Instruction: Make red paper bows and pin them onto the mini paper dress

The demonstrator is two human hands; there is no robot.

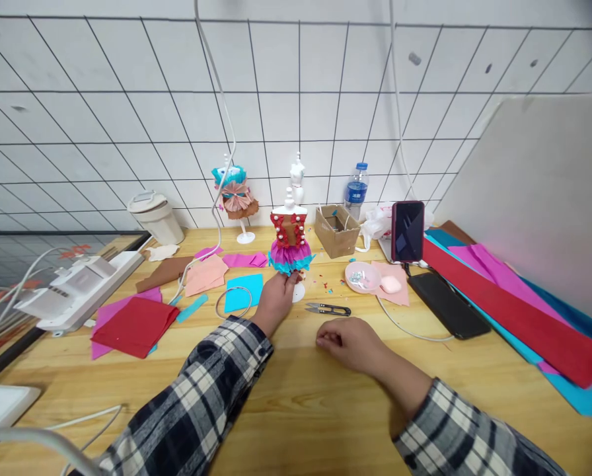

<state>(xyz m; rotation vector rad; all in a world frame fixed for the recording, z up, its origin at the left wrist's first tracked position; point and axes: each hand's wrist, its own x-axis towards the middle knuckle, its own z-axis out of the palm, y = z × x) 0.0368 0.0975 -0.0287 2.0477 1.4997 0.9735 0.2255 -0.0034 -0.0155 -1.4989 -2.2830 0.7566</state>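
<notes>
A small white dress-form mannequin stands upright in the middle of the table. It wears a red and brown bodice with white beads and a frilled magenta and blue paper skirt. My left hand is closed around its stand just under the skirt, beside the round white base; the fingertips are partly hidden. Black-handled thread snips lie on the table between my hands. My right hand rests nearer to me, fingers curled in, with nothing visible in them.
Behind stand another dressed mannequin, a bare one, a cardboard box and a water bottle. Right are a pink dish, a phone and crepe strips. Left lie red paper and a power strip.
</notes>
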